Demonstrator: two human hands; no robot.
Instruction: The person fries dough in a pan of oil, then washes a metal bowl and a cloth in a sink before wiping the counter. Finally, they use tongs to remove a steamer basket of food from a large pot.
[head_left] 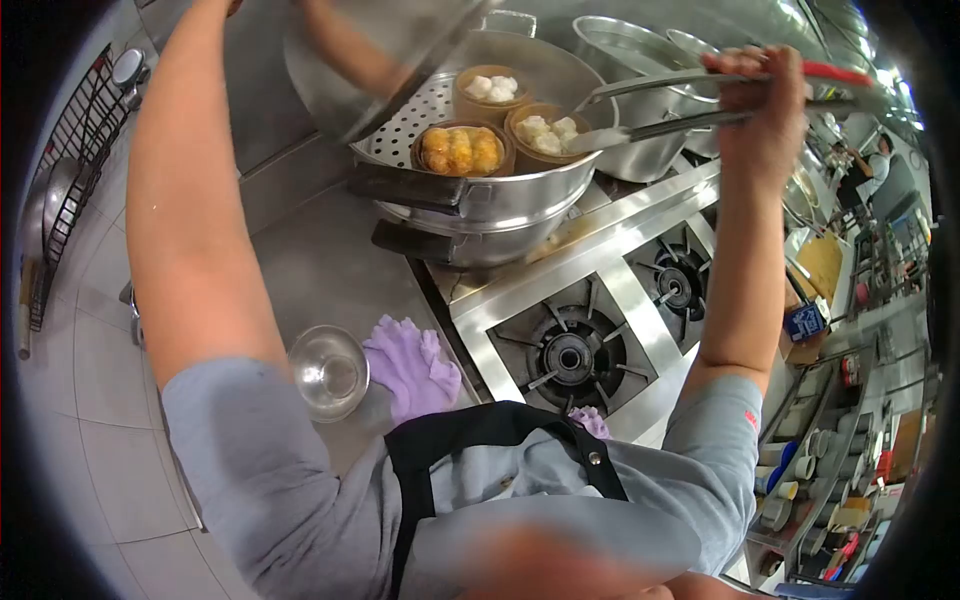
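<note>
My right hand is closed round metal tongs with a red handle end. The jaws stand apart over the steamer's right rim; the lower tip reaches the edge of a small round basket of white dumplings. Beside it in the perforated steamer pot sit a basket of yellow-orange dumplings and another of white buns. A shiny, blurred steel lid tilts above the pot's left side. Next to the lid, my left hand is mostly cut off at the top edge, seemingly gripping it.
A gas stove with burners lies right of the steamer. Purple gloves and a steel bowl lie on the counter near my body. Large pots stand behind. A wire rack is at left; another person is far right.
</note>
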